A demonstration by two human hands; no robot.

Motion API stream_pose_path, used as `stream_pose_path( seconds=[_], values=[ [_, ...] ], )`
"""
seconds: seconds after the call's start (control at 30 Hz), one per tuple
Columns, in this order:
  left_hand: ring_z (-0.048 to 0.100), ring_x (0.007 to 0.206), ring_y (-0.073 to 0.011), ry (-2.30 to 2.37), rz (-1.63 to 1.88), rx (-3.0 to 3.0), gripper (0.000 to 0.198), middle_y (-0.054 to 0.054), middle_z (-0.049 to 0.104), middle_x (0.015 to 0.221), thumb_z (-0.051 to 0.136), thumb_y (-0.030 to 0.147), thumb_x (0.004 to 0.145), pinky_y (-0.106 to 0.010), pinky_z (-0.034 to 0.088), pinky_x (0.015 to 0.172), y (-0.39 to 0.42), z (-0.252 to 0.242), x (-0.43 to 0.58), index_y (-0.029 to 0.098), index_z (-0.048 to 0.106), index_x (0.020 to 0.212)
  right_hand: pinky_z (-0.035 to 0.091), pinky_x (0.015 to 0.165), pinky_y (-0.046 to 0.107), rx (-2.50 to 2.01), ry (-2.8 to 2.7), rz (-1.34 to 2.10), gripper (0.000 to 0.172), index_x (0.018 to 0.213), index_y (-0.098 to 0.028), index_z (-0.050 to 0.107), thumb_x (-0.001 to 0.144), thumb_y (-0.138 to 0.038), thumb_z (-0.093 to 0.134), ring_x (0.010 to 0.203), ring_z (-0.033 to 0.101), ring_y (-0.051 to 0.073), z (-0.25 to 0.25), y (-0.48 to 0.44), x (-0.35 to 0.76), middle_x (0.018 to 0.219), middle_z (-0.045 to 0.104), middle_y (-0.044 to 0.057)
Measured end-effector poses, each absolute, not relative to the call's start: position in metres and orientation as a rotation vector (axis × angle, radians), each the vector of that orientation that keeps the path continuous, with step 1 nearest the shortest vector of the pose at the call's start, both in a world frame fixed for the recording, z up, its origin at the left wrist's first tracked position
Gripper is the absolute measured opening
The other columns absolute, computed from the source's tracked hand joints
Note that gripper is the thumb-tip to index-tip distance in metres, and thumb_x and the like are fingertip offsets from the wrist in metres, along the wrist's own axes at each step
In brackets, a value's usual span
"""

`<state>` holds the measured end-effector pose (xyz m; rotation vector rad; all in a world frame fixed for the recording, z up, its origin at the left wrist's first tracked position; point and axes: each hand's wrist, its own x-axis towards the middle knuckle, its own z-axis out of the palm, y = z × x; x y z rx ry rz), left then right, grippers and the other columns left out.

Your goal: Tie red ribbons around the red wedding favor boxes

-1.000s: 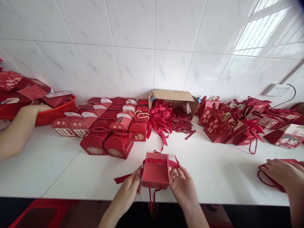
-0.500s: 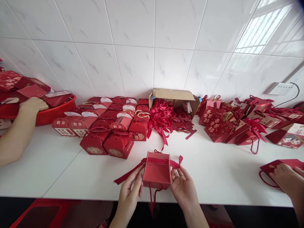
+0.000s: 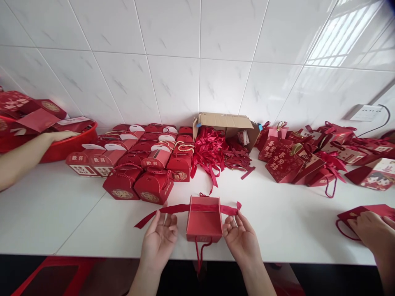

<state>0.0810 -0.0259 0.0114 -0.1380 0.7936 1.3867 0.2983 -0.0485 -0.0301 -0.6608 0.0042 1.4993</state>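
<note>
I'm seeing a small open red box (image 3: 205,225) sitting just back from the tabletop's (image 3: 286,230) front edge, between the two hands. A red ribbon (image 3: 176,208) is crossing the box near its far wall and sticking out both sides; I'm not making out how it's passing the side walls. The left hand (image 3: 159,244) is turning its palm up and pinching the ribbon, with the tail trailing off leftward. The right hand (image 3: 242,242) is pinching the other end, its short tip poking up past the fingers. Red cords (image 3: 196,248) are hanging over the front edge (lower ends fading into the dark, so no call there).

Toward the back edge, a cardboard carton (image 3: 226,120) is hiding part of its contents behind a ribbon heap (image 3: 210,148). Packed red boxes (image 3: 154,187) are standing left of it, rear rows mostly covered. Near the left end, a co-worker's hand (image 3: 65,135) is reaching over a red basin (image 3: 73,144), which the frame is cutting off. By the right end, another person's hand (image 3: 367,226) is resting on a cropped red carton (image 3: 352,213).
</note>
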Motion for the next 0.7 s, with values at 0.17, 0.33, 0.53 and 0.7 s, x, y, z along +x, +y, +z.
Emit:
stream_pose_path(
  seconds=[0.17, 0.33, 0.53, 0.7],
  values=[
    [0.065, 0.057, -0.0111, 0.879, 1.455, -0.145, 0.025, -0.001, 0.061, 0.061, 0.044, 0.013, 0.095, -0.015, 0.045, 0.042, -0.020, 0.011, 0.068, 0.015, 0.066, 0.083, 0.055, 0.052, 0.021, -0.584, 0.390, 1.458, 0.015, 0.082, -0.021, 0.062, 0.073, -0.012, 0.070, 0.061, 0.066, 0.010, -0.009, -0.050, 0.308, 0.069, 0.065, -0.003],
    [0.063, 0.054, -0.0105, 1.061, 1.588, -0.052, 0.017, 0.002, 0.062, 0.058, 0.054, 0.008, 0.087, -0.018, 0.046, 0.046, -0.024, 0.015, 0.064, 0.017, 0.068, 0.083, 0.056, 0.054, 0.020, -0.610, 0.283, 1.378, 0.015, 0.076, -0.019, 0.062, 0.071, -0.010, 0.073, 0.060, 0.065, 0.009, 0.004, -0.054, 0.320, 0.067, 0.064, -0.003],
    [0.055, 0.055, -0.0091, 1.132, 1.924, 0.326, 0.010, 0.005, 0.058, 0.054, 0.072, 0.027, 0.077, -0.020, 0.047, 0.055, -0.022, 0.037, 0.062, 0.017, 0.071, 0.075, 0.056, 0.057, 0.021, -0.687, -0.007, 1.163, 0.016, 0.071, -0.019, 0.064, 0.069, -0.021, 0.079, 0.058, 0.062, 0.009, 0.019, -0.052, 0.331, 0.062, 0.062, -0.006],
    [0.057, 0.061, -0.0107, 1.112, 2.147, 0.663, 0.014, 0.000, 0.070, 0.075, 0.079, 0.029, 0.069, -0.023, 0.044, 0.052, -0.008, 0.070, 0.063, 0.016, 0.073, 0.071, 0.054, 0.068, 0.024, -0.764, -0.417, 0.824, 0.010, 0.077, -0.021, 0.070, 0.073, -0.025, 0.079, 0.071, 0.064, 0.010, 0.044, -0.043, 0.340, 0.075, 0.069, -0.004]
  ],
)
